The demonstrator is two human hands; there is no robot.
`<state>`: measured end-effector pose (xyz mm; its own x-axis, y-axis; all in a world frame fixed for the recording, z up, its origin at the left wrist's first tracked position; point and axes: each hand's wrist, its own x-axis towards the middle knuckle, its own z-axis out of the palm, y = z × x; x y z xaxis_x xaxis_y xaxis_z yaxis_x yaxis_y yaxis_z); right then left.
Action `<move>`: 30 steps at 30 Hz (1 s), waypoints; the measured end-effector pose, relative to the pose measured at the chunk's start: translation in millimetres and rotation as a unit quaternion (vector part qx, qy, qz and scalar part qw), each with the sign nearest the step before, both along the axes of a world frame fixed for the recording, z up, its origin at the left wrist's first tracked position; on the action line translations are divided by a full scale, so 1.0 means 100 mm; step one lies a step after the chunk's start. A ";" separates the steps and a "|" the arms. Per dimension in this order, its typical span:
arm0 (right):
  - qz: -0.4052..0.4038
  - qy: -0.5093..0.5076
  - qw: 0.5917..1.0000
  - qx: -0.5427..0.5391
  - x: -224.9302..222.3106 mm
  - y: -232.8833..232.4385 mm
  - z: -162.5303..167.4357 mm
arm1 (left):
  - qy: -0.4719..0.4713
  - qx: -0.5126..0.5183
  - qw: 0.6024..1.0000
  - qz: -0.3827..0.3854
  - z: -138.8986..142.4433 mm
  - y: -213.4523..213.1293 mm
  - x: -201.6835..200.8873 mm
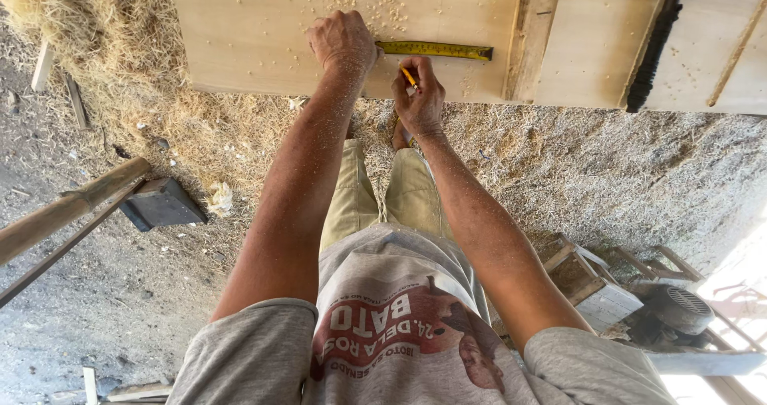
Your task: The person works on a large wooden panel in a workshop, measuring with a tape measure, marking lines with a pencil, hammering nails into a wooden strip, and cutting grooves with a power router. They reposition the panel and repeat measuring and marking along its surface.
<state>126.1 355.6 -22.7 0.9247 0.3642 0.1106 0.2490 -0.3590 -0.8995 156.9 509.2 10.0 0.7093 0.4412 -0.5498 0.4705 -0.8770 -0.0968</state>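
Under me the ground (pixel 639 165) is all sawdust and shavings, with a straw-coloured heap (pixel 96 29) at the far left. Across the top lies one pale wooden board (pixel 256 29) on the table, sprinkled with chips; more boards (pixel 591 37) sit beside it to the right. One electric motor (pixel 675 313) rests by a small wooden frame (pixel 579 269) at lower right. One long wooden handle (pixel 72 205) slants in from the left, near a dark block (pixel 164 204). One yellow tape measure (pixel 435 50) lies flat on the board. My left hand (pixel 343 44) presses its end down, fingers clenched over it. My right hand (pixel 419 93) has its fingers grasping one yellow pencil (pixel 408 76), its tip just below the tape.
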 end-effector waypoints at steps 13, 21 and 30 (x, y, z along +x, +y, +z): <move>-0.034 -0.005 0.999 -0.038 0.03 0.17 -0.13 | -0.024 0.022 0.999 0.007 -0.15 0.02 0.02; -0.028 -0.044 0.998 -0.030 0.03 0.16 -0.17 | -0.023 0.032 0.999 -0.002 -0.16 0.00 0.04; -0.013 -0.055 0.997 -0.044 0.02 0.17 -0.17 | -0.018 0.026 1.000 0.001 -0.18 0.02 0.00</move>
